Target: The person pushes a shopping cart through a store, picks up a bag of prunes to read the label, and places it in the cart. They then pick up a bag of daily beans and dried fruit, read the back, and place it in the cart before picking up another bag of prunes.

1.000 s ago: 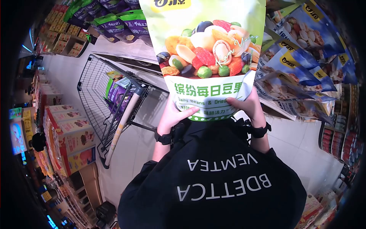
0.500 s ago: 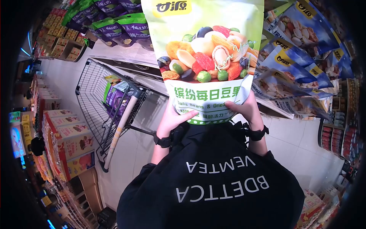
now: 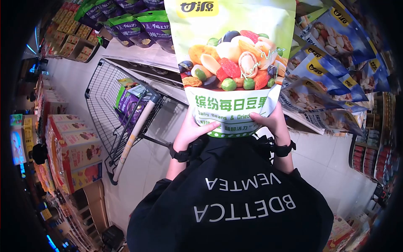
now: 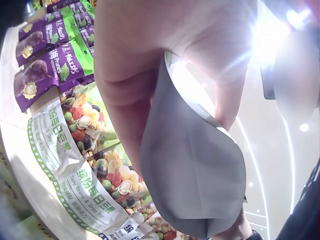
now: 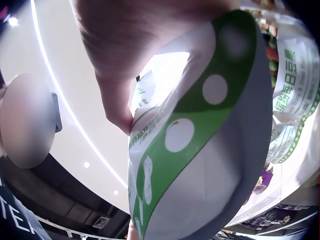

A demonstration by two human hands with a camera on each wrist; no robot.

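Note:
Upright in front of the chest is a large green-and-white pouch [image 3: 231, 69] of mixed beans and dried fruit, its printed front turned toward the head view. My left hand [image 3: 189, 129] grips the lower left side, thumb on the front. The right hand [image 3: 275, 121] holds the lower right side the same way. In the left wrist view, the left hand [image 4: 170, 35] spans the pouch's grey bottom [image 4: 195, 165], fingers behind it. From the right wrist view, the right hand [image 5: 135, 40] clasps the green-edged base [image 5: 200, 120]. In the head view the fingers behind the pouch are hidden.
A shopping cart [image 3: 97, 80] with a purple pouch [image 3: 132, 110] in it stands at the left. Purple prune bags [image 3: 156, 29] line the shelf ahead, and blue nut bags [image 3: 331, 69] fill the right side. Stacked cartons [image 3: 77, 151] stand at far left.
The pouch sits slightly lower in the head view than a second ago, so its brand name shows fully. Both hands keep the same hold.

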